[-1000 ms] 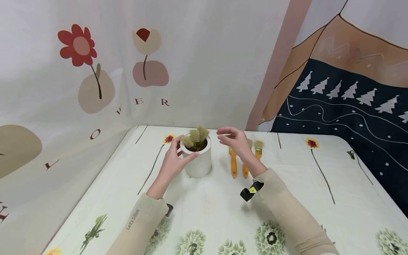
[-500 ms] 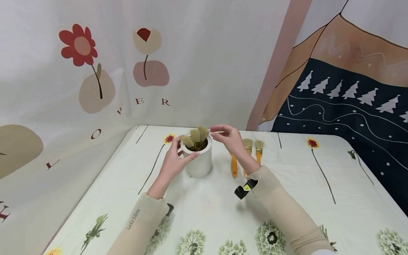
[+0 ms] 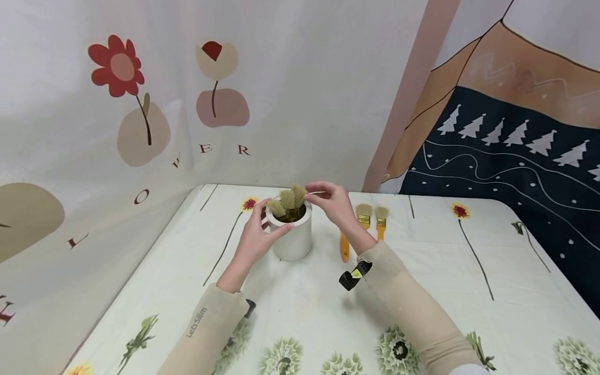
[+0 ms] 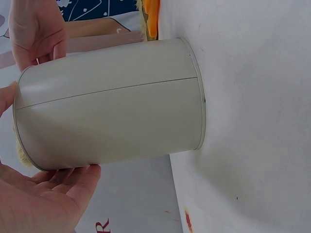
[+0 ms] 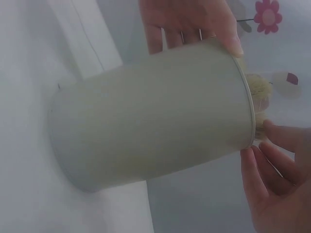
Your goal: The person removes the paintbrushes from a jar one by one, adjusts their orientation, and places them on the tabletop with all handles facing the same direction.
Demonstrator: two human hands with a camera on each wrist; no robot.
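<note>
The right hand (image 3: 335,203) is what has moved: a second ago it hung in the air to the right of the white can (image 3: 292,242), clear of it, and now its fingertips have come in to the rim, right up against the rightmost bristle head (image 3: 299,194). The space between thumb and fingers looks narrow, though from here I cannot tell whether they pinch the bristles or only touch them. The left hand (image 3: 255,234) has stayed where it was, holding the can by its upper part, thumb over the near side of the rim and fingers round the left.

So both hands now work at the same can, the left one, I'd judge, steadying it while the right sees to that one brush. The can stands upright near the back edge of the table (image 3: 304,312), nearer the back left corner than the back right, with three bristle heads poking above its rim, leaning different ways.

Further along that back edge, to the right of the can, lie more brushes (image 3: 363,211), orange-handled, bristles toward the back (the right forearm, swinging inward, has covered part of them). They look untouched, well apart from the right hand's fingertips.
</note>
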